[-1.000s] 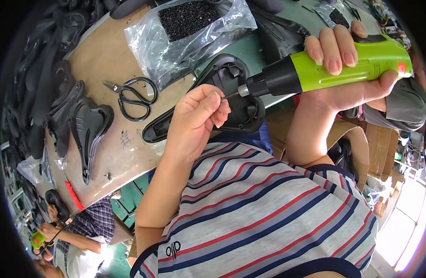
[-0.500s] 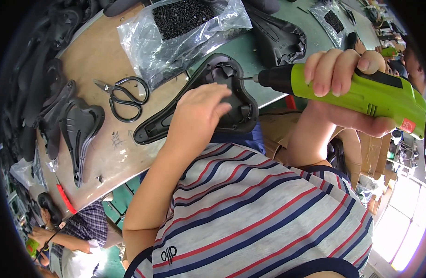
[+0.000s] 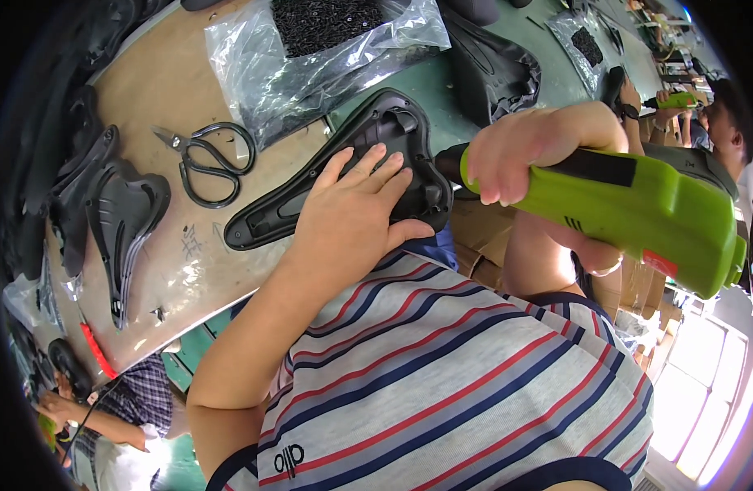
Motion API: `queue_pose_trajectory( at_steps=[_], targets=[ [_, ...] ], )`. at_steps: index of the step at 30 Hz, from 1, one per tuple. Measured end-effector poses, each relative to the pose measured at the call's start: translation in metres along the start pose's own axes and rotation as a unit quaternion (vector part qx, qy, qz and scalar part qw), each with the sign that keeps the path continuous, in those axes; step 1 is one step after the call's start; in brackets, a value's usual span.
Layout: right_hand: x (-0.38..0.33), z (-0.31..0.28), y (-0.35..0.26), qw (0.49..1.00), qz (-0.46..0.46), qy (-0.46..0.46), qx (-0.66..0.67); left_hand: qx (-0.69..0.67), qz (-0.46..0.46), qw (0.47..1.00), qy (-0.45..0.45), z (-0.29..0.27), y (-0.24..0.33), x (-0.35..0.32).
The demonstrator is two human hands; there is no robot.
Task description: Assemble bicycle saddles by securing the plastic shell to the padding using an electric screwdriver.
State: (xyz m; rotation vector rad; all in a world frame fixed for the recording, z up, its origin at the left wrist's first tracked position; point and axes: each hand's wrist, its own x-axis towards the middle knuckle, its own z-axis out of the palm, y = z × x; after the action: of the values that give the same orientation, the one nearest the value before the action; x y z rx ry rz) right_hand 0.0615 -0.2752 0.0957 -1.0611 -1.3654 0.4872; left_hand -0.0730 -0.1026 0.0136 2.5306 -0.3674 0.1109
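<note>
Left hand (image 3: 352, 217): laid flat on the black seat (image 3: 344, 176), fingers spread.
Right hand (image 3: 532, 151): fingers clenched around the green drill (image 3: 647, 217).
Scissors (image 3: 205, 155): left on the bench (image 3: 147, 82), near the left fingers.

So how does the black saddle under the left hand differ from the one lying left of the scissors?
The saddle under the left hand lies at the table edge, pressed flat by the left hand, with the green power screwdriver in the right hand at its wide end. The saddle left of the scissors lies untouched, farther onto the brown board. Both are black and underside up.
</note>
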Motion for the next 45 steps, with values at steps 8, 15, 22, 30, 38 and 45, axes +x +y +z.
queue_pose_trajectory(
  at_steps=[8,15,22,30,38,45],
  targets=[
    [0.007,0.011,-0.012,0.986,0.100,-0.041,-0.128,-0.009,0.007,1.000,0.018,0.007,-0.002,-0.002],
    [0.006,0.004,-0.004,0.990,0.114,-0.022,-0.078,-0.008,0.036,0.999,0.005,0.007,0.001,-0.004],
    [0.007,0.005,0.025,0.997,0.065,0.041,0.000,0.033,0.022,0.999,-0.037,0.009,-0.002,-0.004],
    [0.023,0.024,0.024,0.993,0.056,0.059,-0.090,0.003,0.044,0.999,-0.017,0.009,-0.009,-0.006],
    [0.027,0.005,0.020,0.990,-0.019,0.116,0.078,-0.176,0.098,0.979,-0.017,-0.011,-0.023,0.008],
    [0.028,0.019,0.040,0.973,0.069,0.211,0.056,0.005,-0.068,0.974,0.215,-0.046,-0.136,0.098]
  ],
)
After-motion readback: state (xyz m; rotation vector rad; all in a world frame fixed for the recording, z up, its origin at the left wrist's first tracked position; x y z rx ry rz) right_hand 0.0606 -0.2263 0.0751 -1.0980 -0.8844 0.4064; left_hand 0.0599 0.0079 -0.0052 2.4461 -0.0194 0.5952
